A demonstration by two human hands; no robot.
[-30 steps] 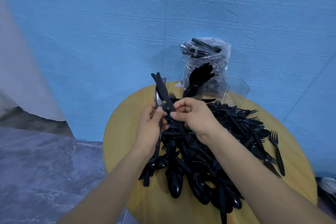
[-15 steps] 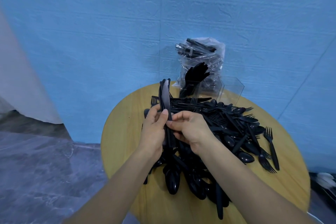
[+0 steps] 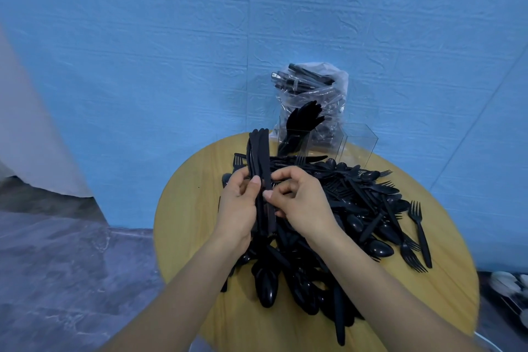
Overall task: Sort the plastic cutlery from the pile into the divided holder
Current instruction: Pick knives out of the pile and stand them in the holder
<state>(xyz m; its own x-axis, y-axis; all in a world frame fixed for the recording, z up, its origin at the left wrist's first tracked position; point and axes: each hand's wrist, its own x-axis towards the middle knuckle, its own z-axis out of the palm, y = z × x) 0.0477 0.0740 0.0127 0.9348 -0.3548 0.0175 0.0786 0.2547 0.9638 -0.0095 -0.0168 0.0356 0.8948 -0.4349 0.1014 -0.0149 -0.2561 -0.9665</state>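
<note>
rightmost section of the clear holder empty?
Yes. The right section of the clear holder shows only bare transparent walls, while the left section holds black cutlery standing upright.

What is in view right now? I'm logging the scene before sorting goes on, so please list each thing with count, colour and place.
bundle of knives: several, black, held upright over the pile's left edge
cutlery pile: many forks and spoons, too many to count, black, across the middle of the table
divided holder: one, clear, at the table's far edge; black cutlery stands in its left compartment, the right one looks empty
plastic bag: one, clear, with black cutlery inside, behind the holder against the wall
table: one, round, yellow wood
wall: blue, behind the table
floor: grey, marbled, at left
left hand: grips the bundle
right hand: pinches the bundle
</note>
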